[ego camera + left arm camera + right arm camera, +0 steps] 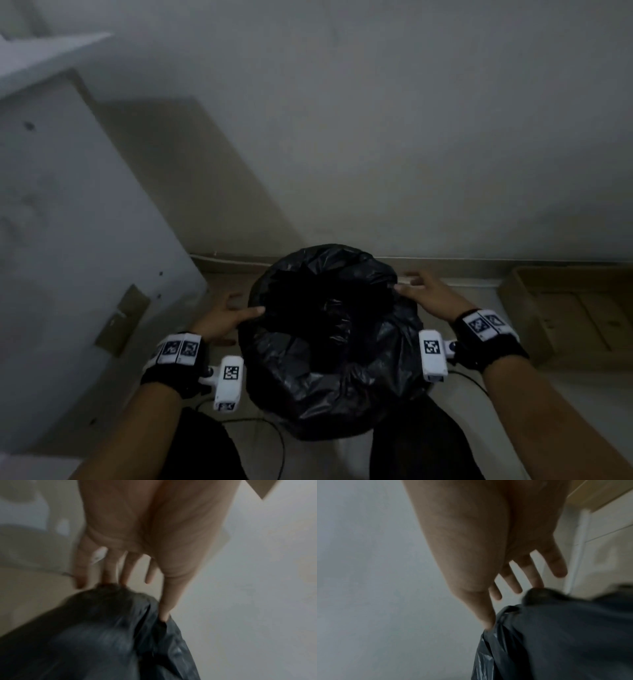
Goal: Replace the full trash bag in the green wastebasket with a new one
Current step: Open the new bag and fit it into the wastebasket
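A black trash bag (329, 346) is draped over the wastebasket on the floor in front of me, with its mouth open and dark inside. The bag hides the basket's green body. My left hand (226, 315) lies on the bag's left rim with fingers spread and straight; its thumb touches the plastic (102, 635) in the left wrist view. My right hand (428, 291) lies on the right rim in the same way. In the right wrist view, my right hand's (479, 547) thumb tip presses the folded bag edge (565, 635). Neither hand grips anything.
A white panel (68, 205) leans close on the left. An open cardboard box (565, 315) sits on the floor at the right. The grey wall (342, 137) and its skirting run just behind the basket. A thin cable (274, 438) trails between my dark-trousered knees.
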